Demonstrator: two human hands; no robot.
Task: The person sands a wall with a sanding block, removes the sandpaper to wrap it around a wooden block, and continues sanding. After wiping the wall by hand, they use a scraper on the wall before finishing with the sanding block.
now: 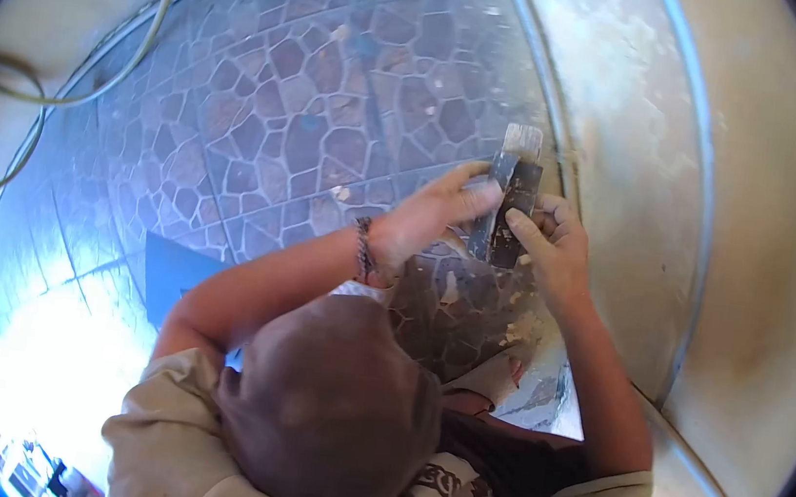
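Observation:
A dark, narrow block (522,186) with pale flecks, seemingly two strips side by side, is upright between my hands, near the wall. A pale, streaked end piece (523,142) sticks out at its far tip; the exact kind of object does not show. From the left, my left hand (434,211), slightly blurred and with a bracelet at the wrist, closes its fingers against the block's side. My right hand (557,252) pinches the block from the right, thumb on its near face. Below both hands lies a darker patch of stone-patterned floor (455,304) with crumbs.
Stone-patterned floor tiles (285,118) spread ahead and to the left, with light bits on them. A curved pale wall (752,240) rises close on the right. Looped cable (18,92) hangs at the left. A blue-grey flat sheet (174,272) lies beside my left arm; bright glare covers the lower left.

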